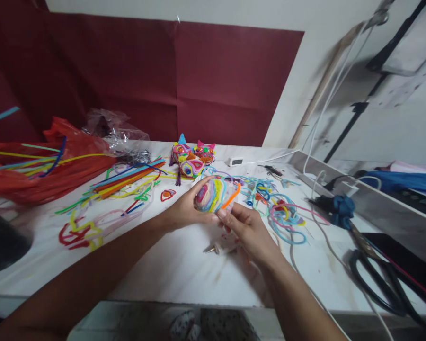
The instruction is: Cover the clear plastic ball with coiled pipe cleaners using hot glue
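A rounded craft piece (213, 195) with bands of coloured pipe cleaner is held above the middle of the white table. My left hand (188, 206) wraps round its left side, thumb on top and fingers below. At its lower right edge, my right hand (243, 227) pinches an orange pipe cleaner (231, 196) that lies slantwise over the piece's pale right part. Under the hands, a small glue bottle with a metal tip (216, 248) lies on the table. Behind them sit several finished colourful animal-like ornaments (193, 158) with tassels.
Pipe cleaners (128, 179) and scraps cover the left, beside a red bag (74, 166). Tangled pieces (286, 213) lie to the right, with a cable running past. Black-handled scissors (376, 279) are at the far right, a dark container (3, 241) at the far left.
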Demonstrator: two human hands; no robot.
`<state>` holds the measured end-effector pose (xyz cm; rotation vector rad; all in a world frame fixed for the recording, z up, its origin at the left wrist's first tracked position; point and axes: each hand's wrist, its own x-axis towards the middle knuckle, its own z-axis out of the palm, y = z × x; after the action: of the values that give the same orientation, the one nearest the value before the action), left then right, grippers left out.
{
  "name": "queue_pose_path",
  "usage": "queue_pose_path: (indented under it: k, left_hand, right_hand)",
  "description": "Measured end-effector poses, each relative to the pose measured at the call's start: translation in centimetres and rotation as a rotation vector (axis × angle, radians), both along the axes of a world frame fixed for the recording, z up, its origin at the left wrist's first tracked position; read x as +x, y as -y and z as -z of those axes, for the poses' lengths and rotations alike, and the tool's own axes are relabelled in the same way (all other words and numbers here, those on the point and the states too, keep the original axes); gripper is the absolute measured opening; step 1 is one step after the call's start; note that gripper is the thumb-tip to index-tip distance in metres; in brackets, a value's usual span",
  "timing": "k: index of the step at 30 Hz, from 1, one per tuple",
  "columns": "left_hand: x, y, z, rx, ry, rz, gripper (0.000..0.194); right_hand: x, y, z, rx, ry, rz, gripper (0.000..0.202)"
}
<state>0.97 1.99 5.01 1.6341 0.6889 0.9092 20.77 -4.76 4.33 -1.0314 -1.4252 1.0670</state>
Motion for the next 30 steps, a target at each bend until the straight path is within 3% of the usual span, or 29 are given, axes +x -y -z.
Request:
queue_pose_path:
  k: [13,19,22,25,30]
  left_hand:
    - [-0.2,1.0,0.5,-0.003,-0.061,-0.019,0.119]
    - [-0.3,0.9,1.2,0.006,-0.104,-0.069,0.111]
    - [-0.7,0.4,1.8,-0.013,-0.084,-0.118,0.120]
    - [-1.0,-0.4,2.2,-0.044,-0.020,-0.179,0.128]
    - [-1.5,-2.1,3.1,-0.039,0.044,-0.272,0.119]
  right_hand:
    - [-0.5,0.5,-0.4,-0.133,-0.071,-0.090,0.062]
    - [-0.1,0.3,-0.7,-0.131,0.112,-0.081,0.065]
    - [1.8,1.3,-1.8,0.010,0.295,-0.014,0.055]
    - [5.3,3.1,-2.4,0.156,0.501,0.149,0.036]
    - [11.1,6.3,-0.1,0.329,0.936,0.231,0.024]
